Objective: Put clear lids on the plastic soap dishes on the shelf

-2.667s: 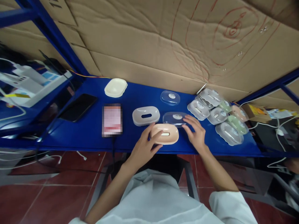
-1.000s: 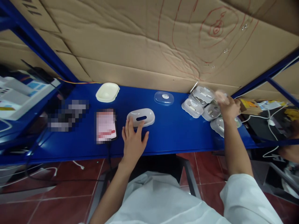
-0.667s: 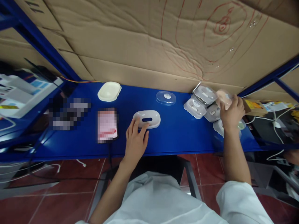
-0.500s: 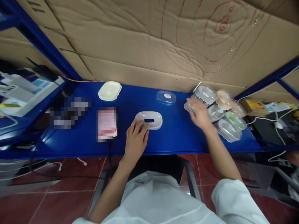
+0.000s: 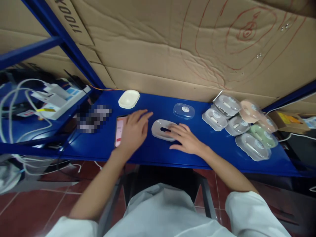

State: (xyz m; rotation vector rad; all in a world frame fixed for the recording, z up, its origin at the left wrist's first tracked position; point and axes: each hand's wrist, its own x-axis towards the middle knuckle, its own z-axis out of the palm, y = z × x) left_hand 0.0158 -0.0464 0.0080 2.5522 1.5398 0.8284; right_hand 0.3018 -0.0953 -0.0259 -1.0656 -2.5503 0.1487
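Note:
A pale oval dish with a slot in its middle (image 5: 158, 130) lies on the blue table. My right hand (image 5: 185, 138) is over the dish's right end, fingers spread, fingertips at the slot. Left of the dish, my left hand (image 5: 135, 130) hovers with fingers apart and nothing in them, partly covering a phone (image 5: 118, 133) with a lit screen. Behind the dish lies a clear oval lid with a round label (image 5: 184, 111). A cream dish (image 5: 128, 99) sits at the back left.
Several lidded dishes in grey, peach and green (image 5: 238, 125) are grouped on the right of the table (image 5: 158, 153). A cardboard wall (image 5: 148, 49) stands behind. At the far left are a power strip (image 5: 69, 102) and white cables. A blurred-out object (image 5: 92, 118) lies left of the phone.
My right hand has moved left from the lidded dishes to the pale dish. My left hand has left the dish and moved left over the phone. The camera view has shifted.

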